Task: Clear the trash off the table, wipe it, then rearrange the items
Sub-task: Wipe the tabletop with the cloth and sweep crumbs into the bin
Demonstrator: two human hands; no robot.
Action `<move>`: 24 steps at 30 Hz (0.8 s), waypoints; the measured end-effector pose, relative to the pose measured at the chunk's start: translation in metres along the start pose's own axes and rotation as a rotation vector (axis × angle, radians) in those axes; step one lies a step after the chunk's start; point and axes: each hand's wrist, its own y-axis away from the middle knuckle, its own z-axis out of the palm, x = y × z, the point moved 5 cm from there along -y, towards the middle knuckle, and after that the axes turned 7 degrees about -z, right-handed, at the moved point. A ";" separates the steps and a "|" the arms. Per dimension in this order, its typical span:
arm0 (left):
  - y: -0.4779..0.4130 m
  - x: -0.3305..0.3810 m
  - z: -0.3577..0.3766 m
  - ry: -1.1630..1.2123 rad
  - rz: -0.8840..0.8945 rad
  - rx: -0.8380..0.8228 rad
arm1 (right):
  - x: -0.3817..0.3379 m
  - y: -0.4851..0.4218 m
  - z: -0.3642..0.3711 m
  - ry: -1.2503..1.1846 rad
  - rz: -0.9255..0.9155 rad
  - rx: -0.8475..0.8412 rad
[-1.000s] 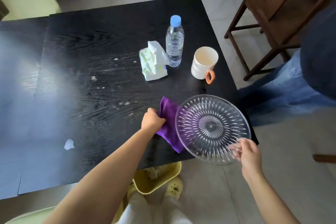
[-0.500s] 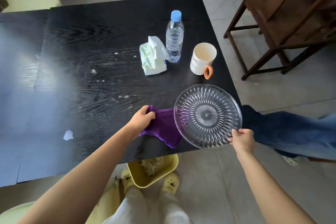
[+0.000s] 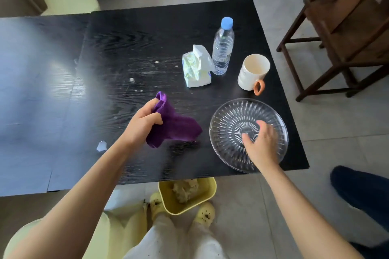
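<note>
The left hand (image 3: 145, 122) grips the bunched purple cloth (image 3: 172, 126) just above the table (image 3: 126, 33); better to spread it flat and sweep the far crumbs (image 3: 132, 79) toward the near edge. The right hand (image 3: 260, 142) lies open on the glass plate (image 3: 231, 115), which half a second ago it held tilted by the rim.

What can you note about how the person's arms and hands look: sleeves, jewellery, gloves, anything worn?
Both forearms are bare as far as the view shows; no sleeve reaches them. The left hand and right hand wear no gloves, and no watch, bracelet or ring shows on either. The fingers are uncovered; the nails look short, but any polish is too blurred to judge.
</note>
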 end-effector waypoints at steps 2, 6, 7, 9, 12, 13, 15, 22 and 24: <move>0.015 0.009 -0.007 0.093 0.028 -0.062 | -0.055 0.006 0.033 -0.414 -0.035 -0.384; 0.043 0.017 -0.029 0.209 0.093 -0.086 | -0.138 0.015 0.074 -0.951 0.067 -0.792; 0.049 0.013 -0.037 0.241 0.089 -0.078 | -0.150 0.015 0.078 -1.025 0.084 -0.807; 0.058 -0.006 -0.057 0.354 0.035 -0.052 | -0.165 0.018 0.086 -1.086 0.100 -0.799; 0.078 -0.059 -0.081 0.651 -0.140 0.070 | -0.182 0.028 0.096 -0.921 -0.057 -0.762; 0.087 -0.082 -0.086 0.732 -0.238 0.140 | -0.188 0.034 0.100 -0.845 -0.117 -0.790; 0.104 -0.124 -0.087 0.810 -0.410 0.212 | -0.203 0.049 0.110 -0.687 -0.213 -0.907; 0.116 -0.166 -0.120 0.985 -0.433 0.252 | -0.254 0.074 0.151 -0.556 -0.220 -1.230; 0.107 -0.167 -0.145 0.883 -0.348 0.351 | -0.264 0.068 0.164 -0.528 -0.238 -1.201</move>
